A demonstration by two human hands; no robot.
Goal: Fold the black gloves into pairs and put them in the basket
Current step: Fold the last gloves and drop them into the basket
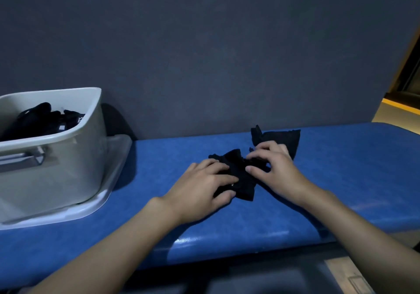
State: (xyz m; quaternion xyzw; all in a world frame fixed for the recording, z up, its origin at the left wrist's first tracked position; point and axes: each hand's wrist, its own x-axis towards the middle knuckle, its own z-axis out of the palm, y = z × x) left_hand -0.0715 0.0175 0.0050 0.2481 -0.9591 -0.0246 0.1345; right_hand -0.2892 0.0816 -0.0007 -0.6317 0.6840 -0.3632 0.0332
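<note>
Left hand (pixel 204 180): I am laying it flat, fingers spread and nearly straight, pressing the left part of the near glove (pixel 241 181) onto the table (pixel 341 180). The thumb is resting at the glove's near edge.

Right hand (pixel 272 166): I am bending the fingers over the glove's right part and, by my reading, pinching a fold of cloth between thumb and forefinger.

Near glove: it is lying about midway between the table's near and far edges, bunched and creased, not yet a tidy packet. The cloth is thin, matt and limp, and I expect it to hold no shape unless pressed.

Far glove (pixel 281 138): it is lying flat just behind my right hand, towards the far edge by the dark wall (pixel 204 55), untouched by either hand.

Basket (pixel 68 157): it is standing at the table's left end on a pale tray (pixel 113 180). It is smooth rigid plastic with rounded corners.

Progress: black gloves (pixel 45 118) are already lying inside the basket; their number and fold I cannot tell. I judge the task late: this pair is being folded, and it is still awaiting placement in the basket.

Table: blue padded covering with a slight sheen and a rounded near edge.
</note>
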